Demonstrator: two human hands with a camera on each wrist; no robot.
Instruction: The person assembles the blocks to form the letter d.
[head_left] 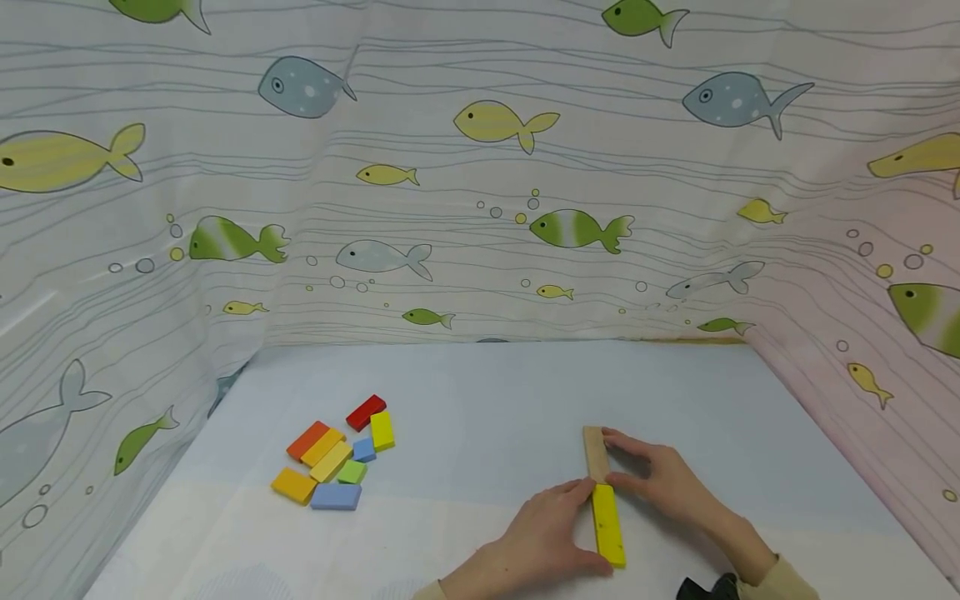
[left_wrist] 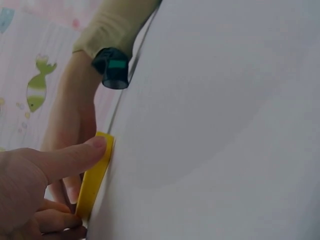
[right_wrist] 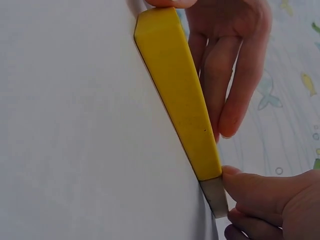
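Note:
A long yellow block (head_left: 608,525) lies end to end with a plain wooden block (head_left: 596,452) on the table, forming one straight row. My left hand (head_left: 536,533) holds the yellow block, thumb at its near end and fingers by its far end, close to the joint. On the right side of the row, my right hand (head_left: 671,483) grips the wooden block, with its thumb near the joint and index finger near the far end. From the right wrist view, the yellow block (right_wrist: 177,90) looks flush against the shorter-looking wooden block (right_wrist: 215,197).
On the table's left lie several coloured blocks, among them a red block (head_left: 367,412), a blue block (head_left: 336,497), a green block (head_left: 352,472) and an orange block (head_left: 293,486). A fish-patterned curtain (head_left: 465,200) hangs behind the white table (head_left: 465,400) and along its sides.

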